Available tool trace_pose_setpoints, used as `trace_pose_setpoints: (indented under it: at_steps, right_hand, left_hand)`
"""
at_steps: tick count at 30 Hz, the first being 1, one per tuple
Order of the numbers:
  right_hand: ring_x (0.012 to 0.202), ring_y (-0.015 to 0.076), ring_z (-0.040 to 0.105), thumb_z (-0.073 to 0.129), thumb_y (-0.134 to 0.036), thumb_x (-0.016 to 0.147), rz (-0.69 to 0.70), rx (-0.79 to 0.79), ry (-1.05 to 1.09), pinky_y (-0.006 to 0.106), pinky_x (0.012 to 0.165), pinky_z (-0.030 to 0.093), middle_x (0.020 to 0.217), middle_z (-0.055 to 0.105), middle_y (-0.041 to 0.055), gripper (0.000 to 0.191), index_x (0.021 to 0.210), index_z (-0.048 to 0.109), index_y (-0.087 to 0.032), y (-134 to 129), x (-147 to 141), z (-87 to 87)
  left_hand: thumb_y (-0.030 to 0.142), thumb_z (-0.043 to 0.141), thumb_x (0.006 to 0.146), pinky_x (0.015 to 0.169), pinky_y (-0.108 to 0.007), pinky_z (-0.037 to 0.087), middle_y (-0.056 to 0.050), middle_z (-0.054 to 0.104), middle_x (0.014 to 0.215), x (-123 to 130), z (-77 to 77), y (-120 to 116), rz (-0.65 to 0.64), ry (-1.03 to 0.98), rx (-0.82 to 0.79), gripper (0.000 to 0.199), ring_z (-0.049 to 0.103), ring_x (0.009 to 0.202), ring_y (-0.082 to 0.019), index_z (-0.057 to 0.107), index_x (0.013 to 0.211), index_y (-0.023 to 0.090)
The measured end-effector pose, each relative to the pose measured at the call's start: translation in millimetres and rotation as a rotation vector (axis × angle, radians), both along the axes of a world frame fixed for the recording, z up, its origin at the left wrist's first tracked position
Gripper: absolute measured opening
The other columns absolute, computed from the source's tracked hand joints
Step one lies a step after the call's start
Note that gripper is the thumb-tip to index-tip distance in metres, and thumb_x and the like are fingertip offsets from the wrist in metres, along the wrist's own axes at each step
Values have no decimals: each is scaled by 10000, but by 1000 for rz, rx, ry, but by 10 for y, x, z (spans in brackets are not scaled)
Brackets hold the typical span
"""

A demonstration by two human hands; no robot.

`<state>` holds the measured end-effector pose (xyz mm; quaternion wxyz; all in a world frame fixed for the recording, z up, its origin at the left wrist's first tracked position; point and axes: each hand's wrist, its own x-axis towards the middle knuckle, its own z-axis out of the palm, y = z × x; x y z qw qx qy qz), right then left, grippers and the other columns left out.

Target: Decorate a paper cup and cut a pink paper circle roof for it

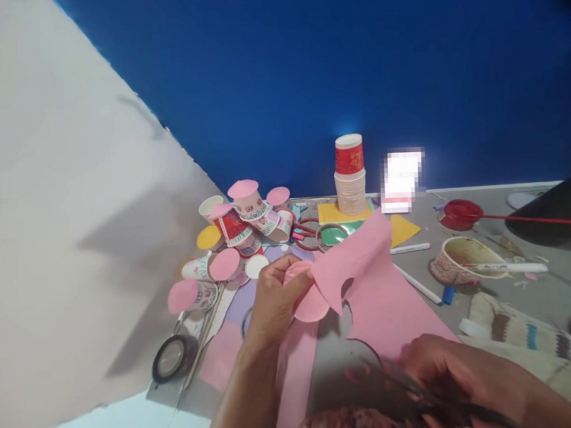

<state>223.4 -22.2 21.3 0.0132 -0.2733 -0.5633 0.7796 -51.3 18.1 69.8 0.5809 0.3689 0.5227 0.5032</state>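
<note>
My left hand (274, 295) pinches pink paper between thumb and fingers. Below the thumb shows a rounded pink piece (312, 305); whether it is fully separate from the sheet I cannot tell. The larger pink sheet (386, 291) spreads to the right, with a curved cut in its edge. Low at the right, my right hand (464, 370) is closed around dark scissors (413, 390), blurred by motion and partly hidden. Their blades point left, near the sheet's lower edge.
Decorated paper cups with pink discs (243, 189) cluster at the left. Behind the sheet rises a cup stack (350, 183). A tape roll (171, 360) lies front left. To the right are a marker (507, 268) across an open cup (469, 257), a red lid (461, 215) and cloth (519, 331).
</note>
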Motion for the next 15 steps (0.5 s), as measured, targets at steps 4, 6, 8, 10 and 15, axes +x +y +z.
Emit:
trace_pose_setpoints:
  at_steps: [4,6,8,10,15]
  right_hand:
    - [570,206,579,735,-987,469,-263,-18,64,319,534,459,643,655,83,805,689,688,-215,-58,-39,-46]
    - [591,215,577,737,-944,574,-394,31,99,336,548,470,668,658,88,741,733,690,-222,-52,-74,-77]
    - [632,207,568,802,-856,623,-549,120,108,338,581,484,734,670,85,676,802,702,-211,-25,-114,-89]
    - [669,197,559,858,-753,659,-663,167,84,331,600,486,799,676,82,606,851,707,-198,7,-153,-77]
    - [679,151,536,947,-518,638,-910,190,-39,286,639,482,780,630,14,459,820,671,-200,52,-237,9]
  left_hand:
    - [447,912,657,507,-210,342,51,512,576,-75,41,-84,-5,-1,165,425,410,515,-75,581,630,181]
    - [463,893,665,512,-225,335,43,507,568,-82,73,-125,-28,24,245,432,407,525,-86,565,605,188]
    - [415,866,675,518,-236,321,38,510,567,-48,102,-141,-86,127,241,384,396,529,-88,568,593,187]
    - [329,823,690,532,-242,315,39,499,571,22,111,-130,-191,276,189,310,381,539,-85,575,580,179]
    - [326,737,731,555,-242,315,41,470,600,249,12,-69,-398,393,109,260,382,582,-93,573,595,176]
